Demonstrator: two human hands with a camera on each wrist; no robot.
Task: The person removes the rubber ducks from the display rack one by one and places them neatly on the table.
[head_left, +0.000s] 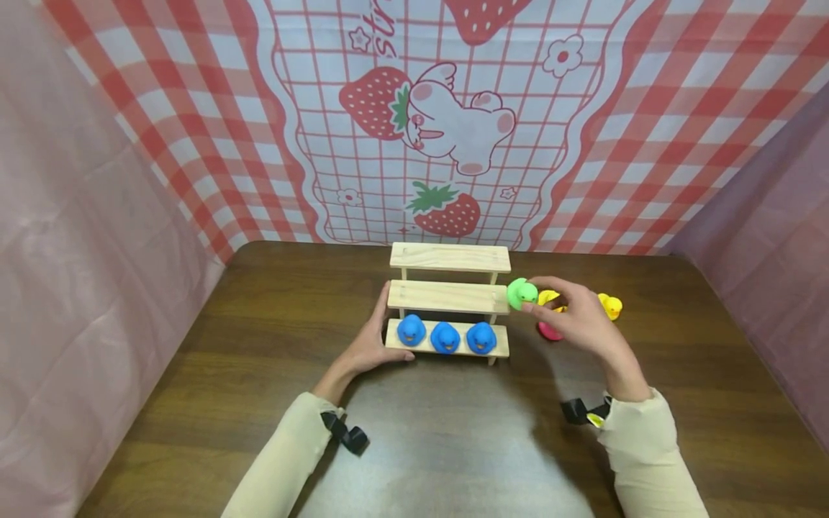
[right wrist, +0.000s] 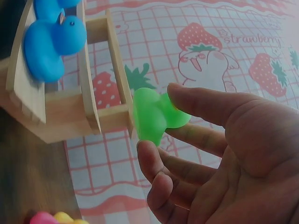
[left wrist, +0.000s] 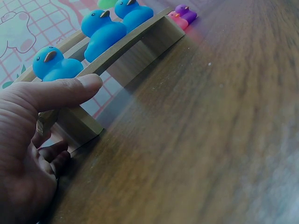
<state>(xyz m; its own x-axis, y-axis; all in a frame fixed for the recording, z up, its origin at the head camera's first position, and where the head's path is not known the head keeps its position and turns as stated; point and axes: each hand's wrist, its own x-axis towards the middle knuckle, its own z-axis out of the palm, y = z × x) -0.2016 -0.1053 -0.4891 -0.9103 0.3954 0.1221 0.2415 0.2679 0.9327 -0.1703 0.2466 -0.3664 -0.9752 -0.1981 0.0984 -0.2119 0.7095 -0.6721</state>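
A three-step wooden display rack [head_left: 447,296] stands on the table, with three blue rubber ducks [head_left: 445,337] in a row on its lowest step. My left hand [head_left: 370,347] grips the rack's left end. In the left wrist view its thumb [left wrist: 70,91] lies along the front of the lowest step, near a blue duck [left wrist: 56,65]. Between thumb and fingers my right hand [head_left: 586,324] pinches a green rubber duck [head_left: 520,293], held up beside the right end of the middle step. The right wrist view shows the green duck [right wrist: 156,114] near the rack's edge.
Right of the rack, partly behind my right hand, are a pink duck [head_left: 550,332] and yellow ducks [head_left: 610,306]. A purple duck [left wrist: 188,14] shows in the left wrist view. Behind the brown table [head_left: 440,446] hangs a strawberry-print cloth [head_left: 291,144].
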